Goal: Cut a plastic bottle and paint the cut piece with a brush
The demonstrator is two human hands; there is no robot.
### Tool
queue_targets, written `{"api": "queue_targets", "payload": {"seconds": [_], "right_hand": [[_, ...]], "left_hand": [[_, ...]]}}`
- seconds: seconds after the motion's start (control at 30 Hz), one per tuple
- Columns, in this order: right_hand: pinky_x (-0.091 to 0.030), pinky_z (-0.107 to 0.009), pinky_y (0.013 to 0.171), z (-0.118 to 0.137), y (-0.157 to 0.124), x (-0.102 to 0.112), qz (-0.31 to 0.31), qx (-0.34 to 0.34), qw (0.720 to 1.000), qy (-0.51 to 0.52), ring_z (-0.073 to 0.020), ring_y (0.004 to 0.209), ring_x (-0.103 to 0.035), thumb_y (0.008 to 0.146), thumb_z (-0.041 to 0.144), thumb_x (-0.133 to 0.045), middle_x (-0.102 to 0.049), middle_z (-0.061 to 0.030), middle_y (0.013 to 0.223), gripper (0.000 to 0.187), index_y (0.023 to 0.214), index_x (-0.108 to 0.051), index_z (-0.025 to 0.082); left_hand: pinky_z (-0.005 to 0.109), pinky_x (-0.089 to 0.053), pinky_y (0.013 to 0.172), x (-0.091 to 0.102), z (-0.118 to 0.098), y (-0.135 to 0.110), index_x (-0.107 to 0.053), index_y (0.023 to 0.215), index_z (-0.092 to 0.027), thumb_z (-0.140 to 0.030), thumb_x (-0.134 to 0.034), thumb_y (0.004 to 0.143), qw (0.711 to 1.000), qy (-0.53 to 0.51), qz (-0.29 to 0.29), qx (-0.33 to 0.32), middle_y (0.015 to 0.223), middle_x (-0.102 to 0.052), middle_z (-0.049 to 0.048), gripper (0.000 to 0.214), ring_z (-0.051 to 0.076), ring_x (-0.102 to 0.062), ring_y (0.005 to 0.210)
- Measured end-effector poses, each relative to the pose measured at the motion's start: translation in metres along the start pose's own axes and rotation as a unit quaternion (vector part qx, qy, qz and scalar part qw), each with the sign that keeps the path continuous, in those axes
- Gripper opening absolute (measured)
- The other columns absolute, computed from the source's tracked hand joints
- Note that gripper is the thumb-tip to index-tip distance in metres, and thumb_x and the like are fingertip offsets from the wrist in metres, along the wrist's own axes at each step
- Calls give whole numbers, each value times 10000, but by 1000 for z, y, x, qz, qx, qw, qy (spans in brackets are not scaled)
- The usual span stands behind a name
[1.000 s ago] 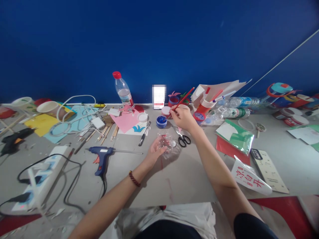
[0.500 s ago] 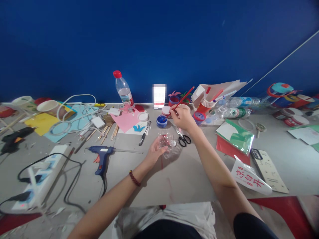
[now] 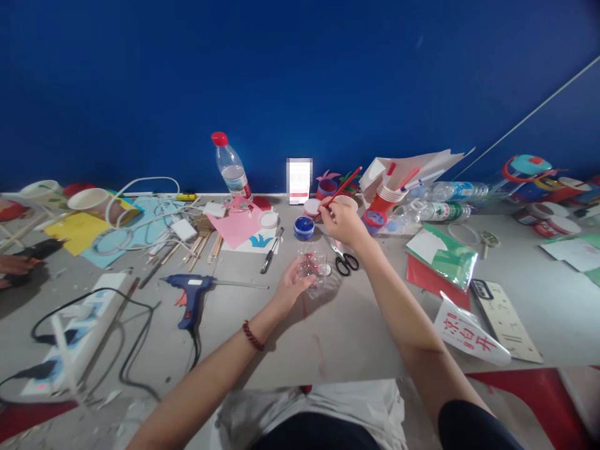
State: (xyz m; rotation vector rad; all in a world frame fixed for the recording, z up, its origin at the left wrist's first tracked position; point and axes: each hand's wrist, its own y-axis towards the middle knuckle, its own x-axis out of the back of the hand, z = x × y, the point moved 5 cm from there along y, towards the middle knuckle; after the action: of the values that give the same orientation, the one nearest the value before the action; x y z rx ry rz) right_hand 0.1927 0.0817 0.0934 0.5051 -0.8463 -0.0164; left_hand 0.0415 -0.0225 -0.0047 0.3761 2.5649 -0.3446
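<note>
My left hand point(image 3: 293, 286) is closed round a clear plastic piece point(image 3: 313, 259) that looks like a cut bottle section, held just above the table. Pinched in my right hand point(image 3: 345, 220) is a red paintbrush point(image 3: 349, 179), slanting down to the left. Its tip is at the mouth of a small open jar of blue paint point(image 3: 304, 230). Black-handled scissors point(image 3: 345, 264) lie between my two hands, below the right wrist. Behind the paint jar sits a red-sided tub with a pale top point(image 3: 312, 208).
A blue glue gun point(image 3: 190, 294) lies left of my left arm, near a power strip point(image 3: 89, 325) with cables. A red-capped bottle point(image 3: 230, 165) stands at the back. Red paper cups point(image 3: 385, 199) stand right. Another person's hand point(image 3: 14, 265) shows at the far left edge.
Another person's hand has come in at the far left, by the black tool there. My brush has shifted very slightly left; my left hand stays put.
</note>
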Motion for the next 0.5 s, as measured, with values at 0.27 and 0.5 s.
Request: {"api": "queue_targets", "payload": {"seconds": [0.27,0.5], "right_hand": [[-495,-370,724,-2,-1,-5,-15,6,998,54,-230,800,-674,961,296,-460,-737,-131,1026,265,784,-633,200],[-468,-352,660,1,-1,-6,-5,-2,1000,-18,-223,730,-656,930,237,-469,-731,-145,930,258,740,-634,178]], "left_hand": [[339,-526,754,1,3,1,-692,1140,-240,-297,-841,711,1000,5,8,1,1013,-687,81,459,248,-642,991],[324,-547,757,3,5,1,-664,1161,-229,-374,-850,692,999,32,10,-1,1038,-670,76,525,237,-631,1012]]}}
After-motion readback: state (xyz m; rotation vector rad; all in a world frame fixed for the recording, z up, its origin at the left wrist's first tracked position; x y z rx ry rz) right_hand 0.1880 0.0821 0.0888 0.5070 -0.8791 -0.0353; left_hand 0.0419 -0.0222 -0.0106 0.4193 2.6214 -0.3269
